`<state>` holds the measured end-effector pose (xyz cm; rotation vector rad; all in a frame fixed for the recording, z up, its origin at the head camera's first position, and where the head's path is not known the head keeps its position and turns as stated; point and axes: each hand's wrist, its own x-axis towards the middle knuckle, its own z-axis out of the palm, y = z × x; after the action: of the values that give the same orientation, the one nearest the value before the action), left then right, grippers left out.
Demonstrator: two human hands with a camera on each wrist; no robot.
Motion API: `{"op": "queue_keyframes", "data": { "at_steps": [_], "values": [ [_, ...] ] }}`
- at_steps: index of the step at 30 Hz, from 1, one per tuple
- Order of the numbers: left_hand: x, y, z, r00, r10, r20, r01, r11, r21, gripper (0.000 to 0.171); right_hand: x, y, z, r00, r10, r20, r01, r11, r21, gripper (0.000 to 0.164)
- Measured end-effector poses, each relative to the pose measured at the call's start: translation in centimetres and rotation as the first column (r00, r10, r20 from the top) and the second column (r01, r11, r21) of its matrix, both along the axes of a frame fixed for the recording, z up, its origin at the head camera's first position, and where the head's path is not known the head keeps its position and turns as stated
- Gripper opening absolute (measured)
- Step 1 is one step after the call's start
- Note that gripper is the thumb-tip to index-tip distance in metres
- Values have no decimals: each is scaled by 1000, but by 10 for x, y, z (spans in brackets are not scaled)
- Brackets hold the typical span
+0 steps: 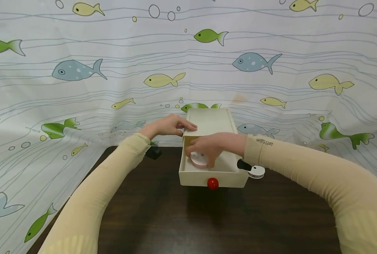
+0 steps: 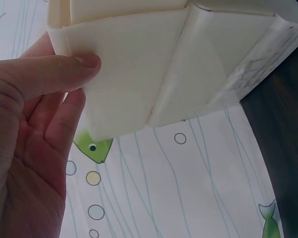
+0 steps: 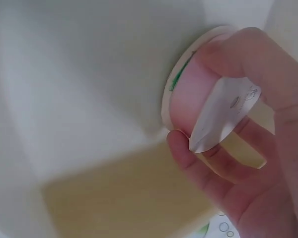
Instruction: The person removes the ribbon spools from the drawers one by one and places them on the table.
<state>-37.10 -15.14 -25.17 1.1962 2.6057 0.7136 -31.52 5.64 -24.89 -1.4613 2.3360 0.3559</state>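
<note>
A cream box (image 1: 210, 120) has its drawer (image 1: 191, 178) pulled out toward me, with a round red knob (image 1: 212, 183) on the front. My left hand (image 1: 169, 125) grips the box's left edge, some fingers lying over the top; in the left wrist view the thumb (image 2: 74, 69) presses flat on a cream panel. Inside the drawer, my right hand (image 1: 208, 146) holds a spool of pink ribbon (image 3: 196, 94) by its rims. The spool has white discs, and a bit of green shows at one rim. It is close to the drawer's floor in the right wrist view.
Right of the drawer, another white spool (image 1: 256, 172) rests on the dark wooden table (image 1: 213, 225), partly behind the right wrist's black camera (image 1: 243, 164). A fish-patterned cloth (image 1: 163, 46) hangs behind the box and at both sides.
</note>
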Motion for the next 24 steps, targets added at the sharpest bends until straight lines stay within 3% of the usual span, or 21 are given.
{"op": "queue_keyframes", "data": {
  "at_steps": [11, 24],
  "values": [
    [0, -1, -1, 1000, 1, 12, -1, 1000, 5, 51, 10, 14, 19, 997, 69, 45, -63, 990, -125, 65],
    [-1, 0, 0, 1000, -12, 7, 12, 1000, 9, 51, 15, 56, 64, 998, -54, 28, 59, 963, -264, 63]
  ]
}}
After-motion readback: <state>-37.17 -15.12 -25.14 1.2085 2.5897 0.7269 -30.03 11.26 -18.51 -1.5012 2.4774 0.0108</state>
